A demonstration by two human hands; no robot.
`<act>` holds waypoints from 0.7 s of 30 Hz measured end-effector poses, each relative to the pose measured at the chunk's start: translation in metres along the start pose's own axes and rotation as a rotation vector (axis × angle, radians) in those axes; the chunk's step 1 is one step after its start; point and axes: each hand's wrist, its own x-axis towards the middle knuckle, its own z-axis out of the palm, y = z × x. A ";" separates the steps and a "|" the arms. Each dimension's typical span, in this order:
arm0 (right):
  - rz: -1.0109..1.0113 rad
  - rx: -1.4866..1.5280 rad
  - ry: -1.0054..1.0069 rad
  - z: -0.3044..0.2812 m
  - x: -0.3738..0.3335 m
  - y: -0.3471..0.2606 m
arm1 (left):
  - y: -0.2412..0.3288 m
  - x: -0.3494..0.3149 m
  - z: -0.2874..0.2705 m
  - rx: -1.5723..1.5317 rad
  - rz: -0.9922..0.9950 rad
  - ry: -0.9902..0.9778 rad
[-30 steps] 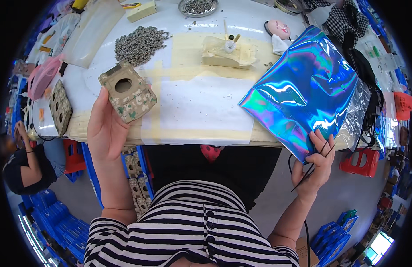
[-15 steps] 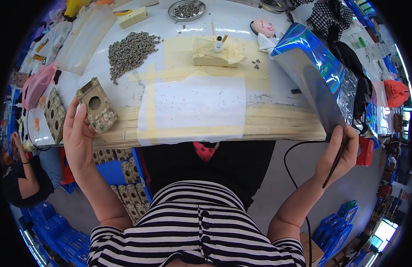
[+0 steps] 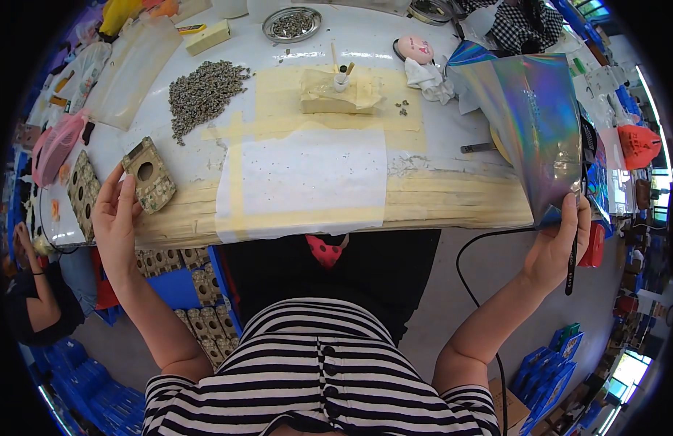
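Note:
My left hand (image 3: 117,225) holds a camouflage-patterned case (image 3: 147,174) with a round hole by its left edge, between thumb and fingers. A second camouflage case (image 3: 82,190) with round holes stands tilted beside it, further left. My right hand (image 3: 558,247), at the table's right front edge, pinches the lower end of a shiny rainbow-silver film bag or sheet (image 3: 529,109). That same hand also holds a thin black stick-like tool (image 3: 571,269), pointing down; its upper end is hidden behind the film.
A heap of small metal parts (image 3: 205,94) lies left of a white sheet (image 3: 300,174). A small bottle (image 3: 341,81) stands on a taped block (image 3: 336,109). Behind are a metal dish (image 3: 293,25) and a pink round object (image 3: 416,49). Below the table, a blue crate (image 3: 178,287) holds several camouflage cases.
The film in my right hand has swung from its grey side to its shiny side. The black tool has turned more upright. My left hand still holds the case, in nearly the same place.

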 end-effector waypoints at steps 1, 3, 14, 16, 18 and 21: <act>0.004 0.017 0.008 0.001 0.001 -0.001 | -0.001 0.001 0.000 0.021 0.009 0.005; 0.013 0.036 0.024 0.001 0.003 -0.003 | -0.002 0.001 -0.001 0.046 0.017 0.004; -0.003 0.053 0.008 0.002 0.001 -0.007 | 0.034 -0.037 0.030 -0.112 0.389 0.270; -0.073 -0.015 -0.003 0.007 -0.007 -0.002 | 0.043 -0.058 0.042 -0.332 0.326 0.028; -0.173 -0.123 0.019 0.011 -0.021 -0.001 | 0.049 -0.073 0.063 -0.560 0.180 -0.370; -0.311 -0.336 -0.057 0.006 -0.042 -0.006 | 0.068 -0.092 0.104 -0.726 -0.121 -0.803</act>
